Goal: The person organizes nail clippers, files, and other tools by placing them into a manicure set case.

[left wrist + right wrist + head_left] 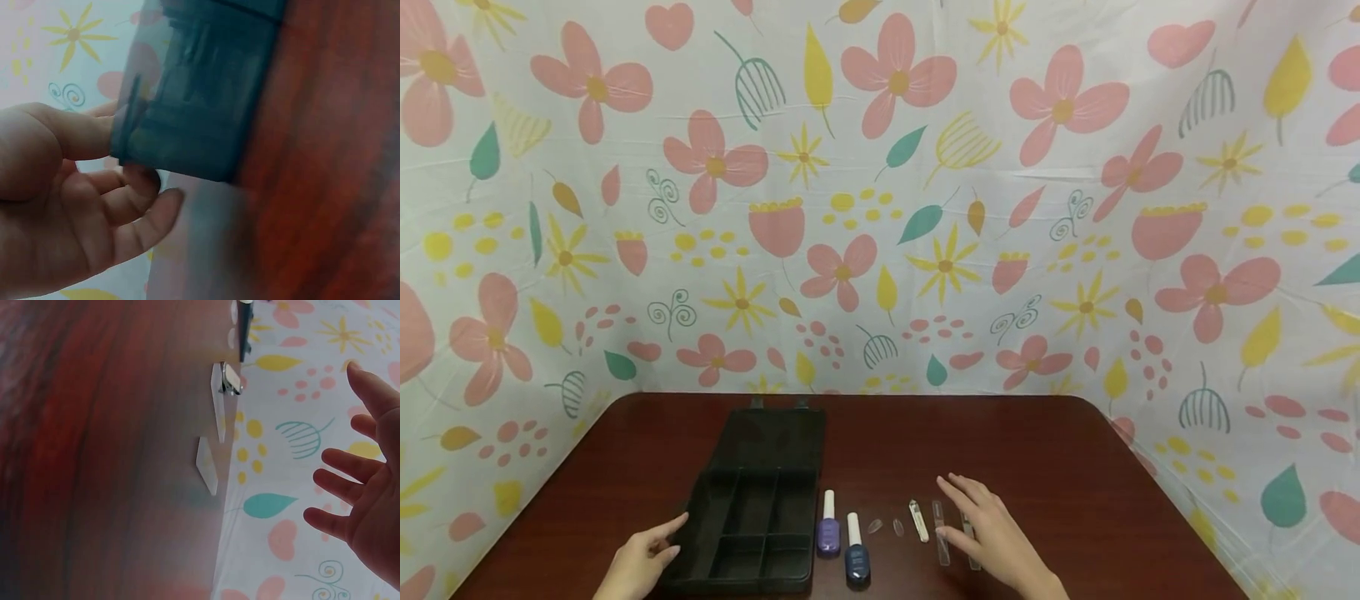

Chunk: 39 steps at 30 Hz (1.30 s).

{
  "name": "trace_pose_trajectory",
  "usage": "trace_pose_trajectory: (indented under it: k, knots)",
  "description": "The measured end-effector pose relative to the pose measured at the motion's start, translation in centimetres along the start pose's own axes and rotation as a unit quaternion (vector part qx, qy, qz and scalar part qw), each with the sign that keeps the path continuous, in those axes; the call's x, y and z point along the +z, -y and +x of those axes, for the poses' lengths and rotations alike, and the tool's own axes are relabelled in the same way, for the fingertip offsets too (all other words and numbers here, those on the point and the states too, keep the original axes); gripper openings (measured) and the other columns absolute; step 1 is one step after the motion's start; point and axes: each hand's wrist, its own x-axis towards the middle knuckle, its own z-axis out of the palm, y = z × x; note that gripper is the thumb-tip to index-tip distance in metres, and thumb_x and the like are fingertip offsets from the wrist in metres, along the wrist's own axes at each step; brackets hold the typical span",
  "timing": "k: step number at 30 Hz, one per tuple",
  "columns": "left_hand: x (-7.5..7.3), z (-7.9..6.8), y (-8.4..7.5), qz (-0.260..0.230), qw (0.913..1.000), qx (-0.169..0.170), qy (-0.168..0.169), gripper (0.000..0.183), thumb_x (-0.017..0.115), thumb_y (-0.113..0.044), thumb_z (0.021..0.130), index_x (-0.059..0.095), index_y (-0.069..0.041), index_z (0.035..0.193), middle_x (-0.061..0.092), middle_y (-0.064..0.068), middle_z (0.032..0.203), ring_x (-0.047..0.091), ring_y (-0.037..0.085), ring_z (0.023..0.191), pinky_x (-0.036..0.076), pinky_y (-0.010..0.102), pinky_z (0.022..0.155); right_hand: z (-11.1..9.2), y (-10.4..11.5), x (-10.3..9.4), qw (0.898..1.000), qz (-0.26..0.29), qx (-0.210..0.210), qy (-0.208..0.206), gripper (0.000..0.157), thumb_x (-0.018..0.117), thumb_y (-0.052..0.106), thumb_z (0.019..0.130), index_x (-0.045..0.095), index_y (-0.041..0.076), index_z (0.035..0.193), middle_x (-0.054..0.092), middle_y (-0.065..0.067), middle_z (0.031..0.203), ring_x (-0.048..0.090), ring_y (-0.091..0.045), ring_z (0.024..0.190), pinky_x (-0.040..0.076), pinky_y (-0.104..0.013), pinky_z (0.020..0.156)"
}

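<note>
My left hand (638,557) rests at the left side of a black compartment box (703,575), index finger and thumb against its wall. In the left wrist view the other fingers curl loosely below the box corner (175,159). Over two clear flat strips (942,542) hovers my right hand (988,533), fingers spread and holding nothing. One strip is partly hidden beneath it. Just left of these lies a silver nail clipper (918,521), seen also in the right wrist view as a metal clipper (230,378) beside the strips (206,467).
Between box and clipper stand a purple nail polish bottle (828,533) and a dark blue nail polish bottle (857,560), both white-capped. Two small clear nail tips (875,526) lie beside them. The box lid (771,437) is folded back on the brown table (1000,442); a patterned curtain surrounds it.
</note>
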Motion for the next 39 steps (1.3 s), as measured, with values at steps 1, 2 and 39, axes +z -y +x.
trace_pose_trajectory:
  k: [1,2,39]
  knots:
    - [-0.1,0.0,0.2,-0.016,0.9998,0.005,0.008,0.046,0.058,0.000,0.083,0.044,0.007,0.127,0.052,0.003,0.074,0.043,0.018,0.057,0.038,0.033,0.054,0.0,-0.1,0.0,1.000,0.001,0.000,0.000,0.064,0.069,0.031,0.077,0.045,0.012,0.133,0.046,-0.010,0.128,0.044,-0.029,0.114,0.037,-0.054,0.082]
    - [-0.3,-0.1,0.4,-0.028,0.9994,0.012,0.018,0.048,0.057,0.000,0.083,0.042,0.008,0.128,0.051,0.004,0.072,0.041,0.018,0.055,0.038,0.033,0.053,-0.1,-0.1,-0.1,1.000,0.004,0.002,0.001,0.064,0.069,0.031,0.077,0.045,0.013,0.133,0.046,-0.010,0.128,0.043,-0.029,0.114,0.037,-0.054,0.082]
    - [-1.5,0.8,1.7,-0.127,0.9825,0.041,0.130,0.059,0.051,-0.011,0.090,0.018,0.011,0.133,0.039,-0.001,0.056,0.028,0.008,0.042,0.034,0.025,0.044,-1.5,-5.5,-2.3,0.947,0.195,0.060,0.248,0.086,0.072,0.035,0.073,0.030,-0.006,0.136,0.036,-0.024,0.133,0.038,-0.044,0.113,0.038,-0.047,0.086]
